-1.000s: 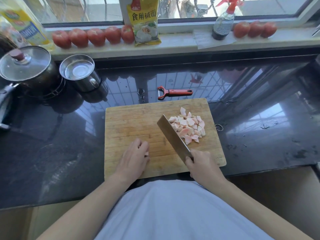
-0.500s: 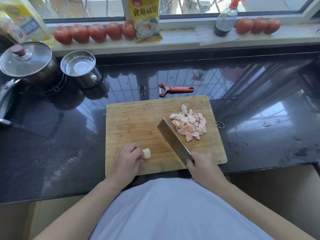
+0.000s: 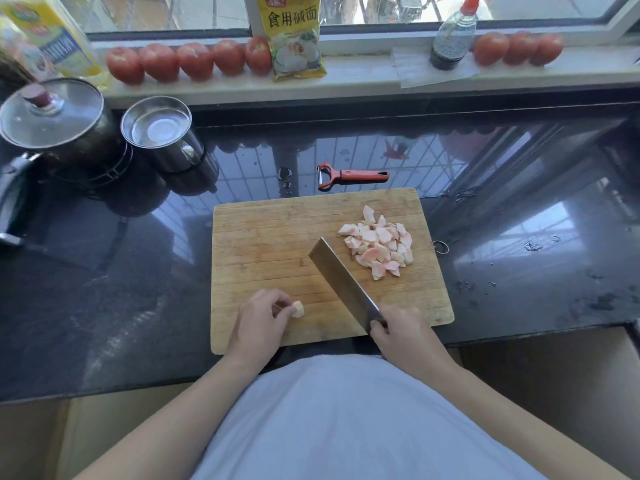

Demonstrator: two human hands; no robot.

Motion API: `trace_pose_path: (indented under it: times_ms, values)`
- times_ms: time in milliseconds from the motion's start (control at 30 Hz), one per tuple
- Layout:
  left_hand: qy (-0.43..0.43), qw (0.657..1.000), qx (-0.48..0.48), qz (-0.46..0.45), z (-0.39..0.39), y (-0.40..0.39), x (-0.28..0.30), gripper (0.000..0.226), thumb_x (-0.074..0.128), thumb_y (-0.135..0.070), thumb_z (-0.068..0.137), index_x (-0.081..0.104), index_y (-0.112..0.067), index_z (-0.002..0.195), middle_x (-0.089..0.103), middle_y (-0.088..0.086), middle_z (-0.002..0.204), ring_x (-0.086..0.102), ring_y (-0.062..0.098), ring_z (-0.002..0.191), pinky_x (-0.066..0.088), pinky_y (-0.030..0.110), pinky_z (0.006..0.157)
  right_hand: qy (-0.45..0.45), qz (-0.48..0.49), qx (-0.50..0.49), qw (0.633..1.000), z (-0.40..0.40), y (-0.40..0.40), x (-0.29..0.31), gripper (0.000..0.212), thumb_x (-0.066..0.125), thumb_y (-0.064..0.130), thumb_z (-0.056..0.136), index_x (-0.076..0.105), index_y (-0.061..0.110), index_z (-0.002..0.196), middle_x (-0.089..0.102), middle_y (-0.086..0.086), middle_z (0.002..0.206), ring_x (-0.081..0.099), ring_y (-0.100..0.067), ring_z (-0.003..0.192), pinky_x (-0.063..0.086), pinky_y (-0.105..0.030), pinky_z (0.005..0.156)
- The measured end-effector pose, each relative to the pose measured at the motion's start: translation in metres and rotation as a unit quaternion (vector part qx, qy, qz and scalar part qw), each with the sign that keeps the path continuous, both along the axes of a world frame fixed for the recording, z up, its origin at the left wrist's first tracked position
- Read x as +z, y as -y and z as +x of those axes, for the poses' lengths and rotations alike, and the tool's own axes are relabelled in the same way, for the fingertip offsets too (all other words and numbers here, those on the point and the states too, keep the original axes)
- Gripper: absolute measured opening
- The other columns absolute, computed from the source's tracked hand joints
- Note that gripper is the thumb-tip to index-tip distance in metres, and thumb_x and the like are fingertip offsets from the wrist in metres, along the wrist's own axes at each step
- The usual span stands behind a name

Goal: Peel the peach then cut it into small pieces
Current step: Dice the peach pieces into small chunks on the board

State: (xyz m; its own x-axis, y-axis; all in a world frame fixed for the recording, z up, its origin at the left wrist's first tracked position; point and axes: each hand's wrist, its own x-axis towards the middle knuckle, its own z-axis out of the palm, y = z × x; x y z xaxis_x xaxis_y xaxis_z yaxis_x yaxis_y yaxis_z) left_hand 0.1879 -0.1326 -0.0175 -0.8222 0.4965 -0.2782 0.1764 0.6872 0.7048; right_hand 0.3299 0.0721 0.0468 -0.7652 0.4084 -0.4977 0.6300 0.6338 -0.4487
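Note:
A wooden cutting board (image 3: pixel 270 244) lies on the dark counter. On its right half sits a pile of several pale pink peach pieces (image 3: pixel 379 245). My left hand (image 3: pixel 259 318) pinches one small peach chunk (image 3: pixel 298 309) at the board's near left. My right hand (image 3: pixel 403 332) grips the handle of a cleaver (image 3: pixel 341 282), whose blade slants up and left across the board, just left of the pile. The handle itself is hidden inside my fist.
A red peeler (image 3: pixel 349 176) lies behind the board. A lidded pot (image 3: pixel 52 116) and a steel cup (image 3: pixel 159 129) stand at the back left. Tomatoes (image 3: pixel 188 60), a yellow packet (image 3: pixel 294 32) and a spray bottle (image 3: pixel 452 36) line the windowsill.
My left hand has turned from lying flat over the chunk to pinching it, so the piece now shows. The cleaver has barely moved.

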Motion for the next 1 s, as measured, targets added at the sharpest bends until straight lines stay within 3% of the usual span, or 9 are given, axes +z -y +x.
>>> trace_pose_path:
  times_ms: [67,200,400,500,767,900,1000]
  values:
    - [0.031,0.999,0.038,-0.001,0.005,-0.005,0.0,0.011,0.074,-0.025,0.095,0.069,-0.026,0.086,0.063,-0.01,0.095,0.06,0.007,0.089,0.049,0.027,0.075,0.002,0.005,0.013,1.0,0.0,0.001,0.003,0.019,0.049,0.02,0.099,0.062,0.011,0.09,0.065,-0.003,0.078,0.061,-0.021,0.072,0.051,-0.037,0.065]
    - [0.092,0.992,0.087,0.011,0.005,-0.032,0.001,0.015,0.075,-0.025,0.094,0.069,-0.025,0.08,0.069,-0.004,0.092,0.062,0.012,0.087,0.046,0.03,0.068,0.013,0.026,0.049,0.998,-0.003,0.005,0.012,0.02,0.048,0.023,0.101,0.054,0.012,0.086,0.062,-0.005,0.079,0.054,-0.022,0.071,0.039,-0.032,0.057]
    - [0.154,0.98,0.127,0.026,0.008,-0.056,-0.002,0.018,0.082,-0.027,0.086,0.071,-0.022,0.072,0.075,-0.01,0.07,0.071,0.018,0.082,0.056,0.038,0.077,0.032,0.046,0.062,0.997,-0.002,0.01,0.022,0.018,0.047,0.023,0.1,0.053,0.013,0.086,0.058,-0.007,0.077,0.057,-0.031,0.077,0.048,-0.038,0.065]
    - [0.161,0.978,0.132,0.033,0.009,-0.055,-0.001,0.021,0.084,-0.029,0.085,0.071,-0.02,0.071,0.075,-0.01,0.069,0.07,0.017,0.081,0.056,0.04,0.079,0.034,0.048,0.06,0.996,-0.001,0.01,0.022,0.023,0.048,0.021,0.099,0.044,0.017,0.077,0.052,-0.004,0.072,0.055,-0.031,0.076,0.048,-0.039,0.065]
    - [0.175,0.975,0.135,0.03,0.008,-0.056,0.002,0.022,0.084,-0.03,0.085,0.07,-0.019,0.072,0.074,-0.005,0.068,0.07,0.02,0.08,0.055,0.038,0.075,0.071,0.051,0.068,0.994,-0.003,0.009,0.023,0.021,0.047,0.021,0.1,0.048,0.016,0.079,0.057,-0.006,0.079,0.058,-0.029,0.082,0.048,-0.037,0.067]
    - [0.17,0.977,0.128,0.034,0.008,-0.056,0.002,0.024,0.084,-0.027,0.085,0.068,-0.018,0.069,0.073,-0.005,0.067,0.068,0.019,0.076,0.052,0.034,0.069,0.095,0.058,0.079,0.991,0.002,0.005,0.017,0.014,0.048,0.019,0.097,0.053,0.015,0.084,0.059,-0.007,0.081,0.056,-0.029,0.079,0.045,-0.035,0.062]
    - [0.174,0.977,0.12,0.037,0.008,-0.056,0.003,0.023,0.081,-0.027,0.086,0.069,-0.016,0.07,0.073,-0.004,0.069,0.068,0.021,0.079,0.053,0.038,0.071,0.119,0.07,0.093,0.986,0.003,0.006,0.008,0.017,0.046,0.016,0.097,0.051,0.013,0.08,0.054,-0.006,0.075,0.054,-0.029,0.075,0.038,-0.032,0.056]
